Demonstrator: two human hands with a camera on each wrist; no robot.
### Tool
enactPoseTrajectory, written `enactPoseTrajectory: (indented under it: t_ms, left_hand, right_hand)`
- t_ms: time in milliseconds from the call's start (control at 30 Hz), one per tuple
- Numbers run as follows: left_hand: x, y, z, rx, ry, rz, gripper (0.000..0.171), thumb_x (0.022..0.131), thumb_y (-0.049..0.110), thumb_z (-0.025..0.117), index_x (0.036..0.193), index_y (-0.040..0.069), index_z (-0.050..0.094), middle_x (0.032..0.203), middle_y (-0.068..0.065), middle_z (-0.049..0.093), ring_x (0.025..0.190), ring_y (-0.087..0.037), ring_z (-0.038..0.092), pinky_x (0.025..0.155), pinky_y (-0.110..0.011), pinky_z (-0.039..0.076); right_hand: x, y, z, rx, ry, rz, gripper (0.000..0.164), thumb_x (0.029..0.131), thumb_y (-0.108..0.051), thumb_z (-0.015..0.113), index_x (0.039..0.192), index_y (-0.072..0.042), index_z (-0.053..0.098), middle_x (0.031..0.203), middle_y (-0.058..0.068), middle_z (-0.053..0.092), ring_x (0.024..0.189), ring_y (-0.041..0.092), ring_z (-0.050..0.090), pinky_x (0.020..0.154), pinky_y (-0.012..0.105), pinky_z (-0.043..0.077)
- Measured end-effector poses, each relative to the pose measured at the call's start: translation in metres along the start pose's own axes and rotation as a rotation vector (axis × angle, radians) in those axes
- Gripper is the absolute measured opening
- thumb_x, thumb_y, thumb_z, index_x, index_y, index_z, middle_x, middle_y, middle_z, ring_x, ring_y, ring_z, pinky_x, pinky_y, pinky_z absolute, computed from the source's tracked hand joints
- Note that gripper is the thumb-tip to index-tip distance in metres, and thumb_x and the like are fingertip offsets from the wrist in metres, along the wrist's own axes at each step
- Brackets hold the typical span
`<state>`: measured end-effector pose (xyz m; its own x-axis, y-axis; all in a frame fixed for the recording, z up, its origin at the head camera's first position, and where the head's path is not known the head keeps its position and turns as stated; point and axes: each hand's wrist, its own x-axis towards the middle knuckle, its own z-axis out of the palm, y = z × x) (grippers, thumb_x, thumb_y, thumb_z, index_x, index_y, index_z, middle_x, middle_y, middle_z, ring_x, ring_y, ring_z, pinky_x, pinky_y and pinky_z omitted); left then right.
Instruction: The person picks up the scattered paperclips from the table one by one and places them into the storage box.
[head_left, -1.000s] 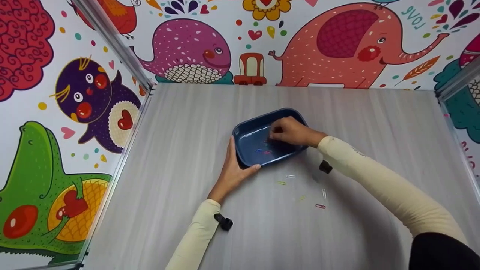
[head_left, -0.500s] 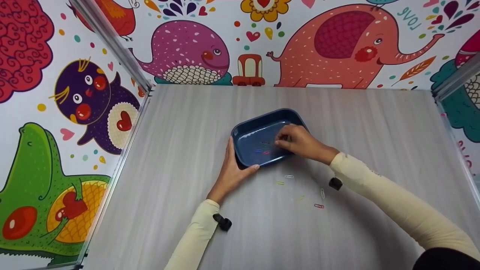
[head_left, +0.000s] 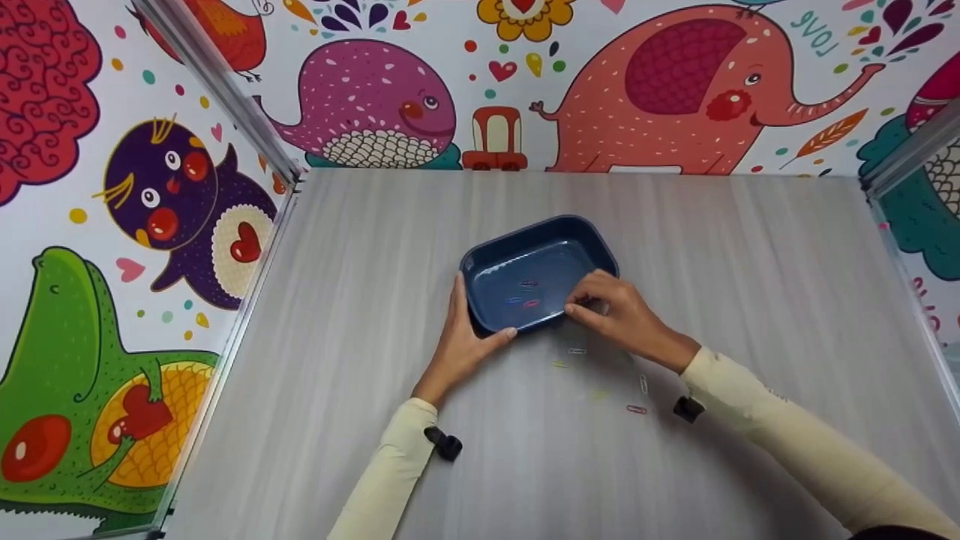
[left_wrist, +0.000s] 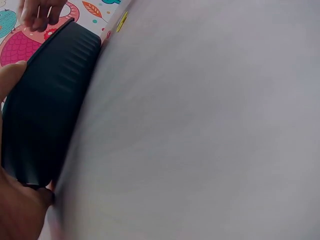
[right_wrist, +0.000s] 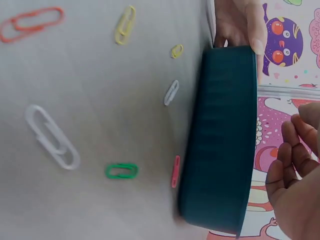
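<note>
At the near left corner of the dark blue tray (head_left: 559, 266), its near rim is lapped by the thumb of the left hand (head_left: 465, 349) and its left wall is clasped by the fingers, so the tray is steadied on the table (head_left: 360, 300). Over the tray's near right side, the right hand (head_left: 616, 311) is held with fingers loosely bent; nothing can be seen between them. If the left hand were jerked, the tray could be slid or tipped, and the blue clip (head_left: 514, 300), pink clip (head_left: 531, 304) and dark clip (head_left: 528, 283) inside could be jostled together. Just beside the outer wall, the coral clip (right_wrist: 175, 171) could be pushed or trapped by the same shift. Farther out, the green clip (right_wrist: 121, 171) and large white clip (right_wrist: 52, 137) are laid flat; being thin, they could be skidded rather than lifted. By a lowered black wrist camera (head_left: 688, 409), the red clip (head_left: 636, 410) could be knocked aside.
</note>
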<state>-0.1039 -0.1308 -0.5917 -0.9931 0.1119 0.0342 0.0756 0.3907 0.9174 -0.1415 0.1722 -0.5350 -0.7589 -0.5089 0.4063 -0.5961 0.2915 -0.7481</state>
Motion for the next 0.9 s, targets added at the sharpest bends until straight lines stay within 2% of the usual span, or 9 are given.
enactPoseTrajectory:
  t_ms: [267, 600, 900]
  left_hand:
    - [-0.002, 0.000, -0.001, -0.008, -0.001, -0.012, 0.136, 0.088, 0.048, 0.092, 0.178, 0.013, -0.003, 0.184, -0.017, 0.004, 0.168, -0.036, 0.013, 0.133, -0.058, 0.018]
    - [-0.001, -0.002, 0.000, -0.017, -0.014, -0.003, 0.137, 0.087, 0.050, 0.092, 0.178, 0.013, -0.004, 0.185, -0.015, 0.003, 0.169, -0.032, 0.011, 0.134, -0.056, 0.017]
    - [-0.001, -0.002, 0.000, -0.012, -0.005, 0.007, 0.136, 0.088, 0.053, 0.091, 0.178, 0.010, -0.003, 0.185, -0.016, 0.003, 0.169, -0.033, 0.010, 0.133, -0.059, 0.016]
  right_hand:
    - [-0.022, 0.009, 0.003, 0.018, 0.085, -0.012, 0.013, 0.097, 0.001, 0.083, 0.104, -0.009, 0.083, 0.099, -0.002, 0.075, 0.088, 0.033, 0.063, 0.080, 0.031, 0.051]
    - [-0.042, 0.024, 0.002, 0.029, 0.148, -0.016, 0.019, 0.092, 0.009, 0.084, 0.102, -0.008, 0.082, 0.098, 0.003, 0.075, 0.087, 0.026, 0.062, 0.078, 0.032, 0.048]
    - [-0.054, 0.038, -0.001, 0.038, 0.140, 0.070, 0.018, 0.092, 0.011, 0.083, 0.101, -0.005, 0.083, 0.100, 0.003, 0.076, 0.088, 0.024, 0.062, 0.077, 0.029, 0.049]
